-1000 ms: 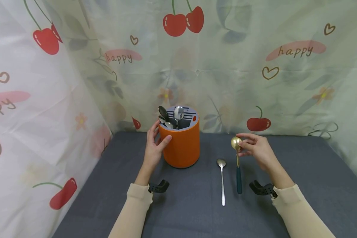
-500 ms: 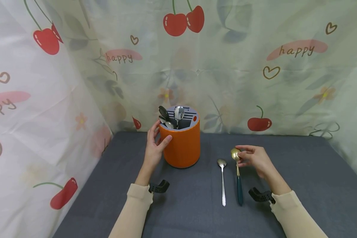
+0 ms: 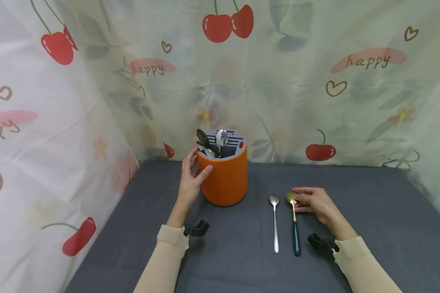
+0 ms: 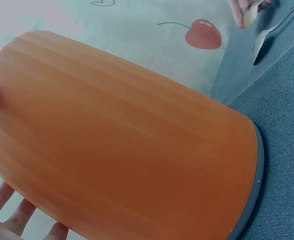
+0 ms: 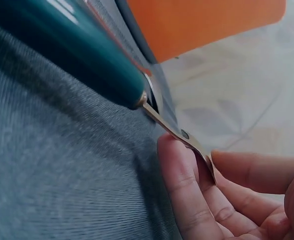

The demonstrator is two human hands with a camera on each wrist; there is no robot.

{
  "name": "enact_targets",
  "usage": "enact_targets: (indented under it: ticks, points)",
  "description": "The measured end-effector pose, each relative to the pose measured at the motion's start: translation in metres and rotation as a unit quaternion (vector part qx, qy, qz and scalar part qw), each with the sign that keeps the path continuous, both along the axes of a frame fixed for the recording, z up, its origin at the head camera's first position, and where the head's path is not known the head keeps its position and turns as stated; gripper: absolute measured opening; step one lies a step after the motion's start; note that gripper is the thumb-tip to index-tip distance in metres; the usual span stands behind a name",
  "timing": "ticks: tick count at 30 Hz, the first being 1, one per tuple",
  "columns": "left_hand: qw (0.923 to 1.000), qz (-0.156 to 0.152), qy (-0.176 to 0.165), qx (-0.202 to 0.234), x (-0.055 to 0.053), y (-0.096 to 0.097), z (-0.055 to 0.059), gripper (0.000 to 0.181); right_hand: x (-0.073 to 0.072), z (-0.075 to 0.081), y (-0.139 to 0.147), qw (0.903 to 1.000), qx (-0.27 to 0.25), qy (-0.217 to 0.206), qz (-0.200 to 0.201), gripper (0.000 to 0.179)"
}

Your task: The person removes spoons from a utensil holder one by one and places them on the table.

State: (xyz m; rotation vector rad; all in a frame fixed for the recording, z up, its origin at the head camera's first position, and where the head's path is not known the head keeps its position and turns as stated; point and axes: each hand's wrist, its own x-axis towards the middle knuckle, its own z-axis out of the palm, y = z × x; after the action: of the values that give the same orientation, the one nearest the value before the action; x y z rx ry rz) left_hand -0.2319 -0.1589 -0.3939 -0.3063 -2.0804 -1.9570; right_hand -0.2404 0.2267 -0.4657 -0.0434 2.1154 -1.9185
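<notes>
- Hands: two. Left hand (image 3: 190, 175) holds the one orange holder (image 3: 225, 179), fingers round its left side, thumb on the near face.
- Right hand (image 3: 313, 204): its grip pinches the bowl end of the gold spoon (image 3: 294, 221) between thumb and fingers.
- Spoons outside the holder: two. Gold spoon is over the right half of the table (image 3: 238, 256), bowl far, dark teal handle near. Silver spoon (image 3: 275, 224) lies just left of it, roughly parallel, the two apart.
- Utensils in the holder: four heads seen, one black (image 3: 203, 137), the others silver; they overlap, so the count may be short.
- Holder stands upright, left of both spoons, near the far edge. Its pale slotted top bears one red spot (image 3: 241, 145) on the right.
- Edges: table's far edge meets the far cloth (image 3: 264, 61); its left edge slants along the left cloth (image 3: 58, 158).
- Room: a strip of table separates holder from silver spoon; a wider stretch runs right of the right hand.
- Writing: "happy" reads twice on the far cloth; on the left cloth only "ppy" shows, cut by the frame.
</notes>
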Motion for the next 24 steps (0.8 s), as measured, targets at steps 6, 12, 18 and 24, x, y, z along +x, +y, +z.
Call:
enact_targets:
  ticks: [6,12,18,24]
  points:
    - [1.0000,0.000,0.003,0.000,0.001,0.001,0.000,0.071,-0.003,-0.010,0.002,0.9999,-0.011,-0.006,0.005,0.053]
    - [1.0000,-0.002,0.003,-0.001,-0.005,-0.001,-0.004,0.071,-0.003,-0.013,0.000,1.0000,0.005,0.005,-0.002,0.050]
    - [1.0000,0.003,0.006,-0.004,-0.020,-0.006,-0.022,0.073,-0.003,-0.013,-0.002,0.9995,0.024,0.019,-0.001,0.048]
    - [0.9997,0.003,0.024,-0.006,-0.021,-0.007,-0.026,0.071,-0.002,-0.014,-0.005,0.9989,0.042,0.021,-0.008,0.047]
